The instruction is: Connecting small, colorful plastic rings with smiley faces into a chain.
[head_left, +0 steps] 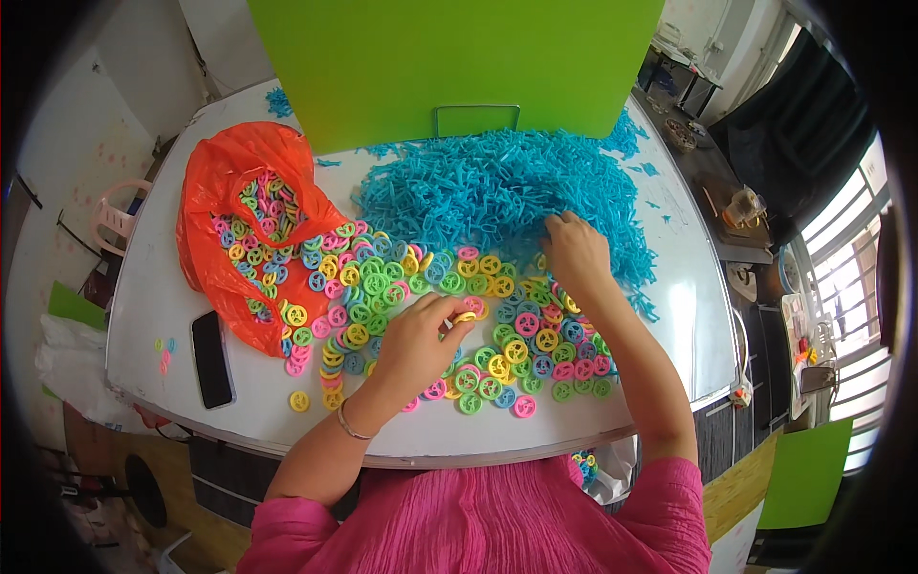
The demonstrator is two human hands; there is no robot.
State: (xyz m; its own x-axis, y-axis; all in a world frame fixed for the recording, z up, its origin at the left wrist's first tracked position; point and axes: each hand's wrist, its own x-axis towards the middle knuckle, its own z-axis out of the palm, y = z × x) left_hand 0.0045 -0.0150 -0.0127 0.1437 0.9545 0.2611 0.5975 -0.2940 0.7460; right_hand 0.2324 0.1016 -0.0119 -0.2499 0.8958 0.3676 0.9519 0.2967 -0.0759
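Note:
My left hand (pixel 421 342) is closed in a pinch on a small yellow plastic wheel (pixel 465 317), held just above the loose wheels in the middle of the table. My right hand (pixel 577 246) reaches to the front edge of a big heap of small blue plastic sticks (pixel 497 182). Its fingertips are bent down among the sticks, and what they hold, if anything, is hidden. Between and around my hands lie many small spoked wheels (pixel 381 285) in pink, yellow, green and blue. More of them spill out of an open red plastic bag (pixel 212 163) at the left.
A tall green panel (pixel 459 67) with a metal handle (pixel 476 119) stands behind the blue heap. A black phone (pixel 211 361) lies left on the white table (pixel 253 402). The table's curved front edge is close to my body. Shelves with objects (pixel 732 220) stand at the right.

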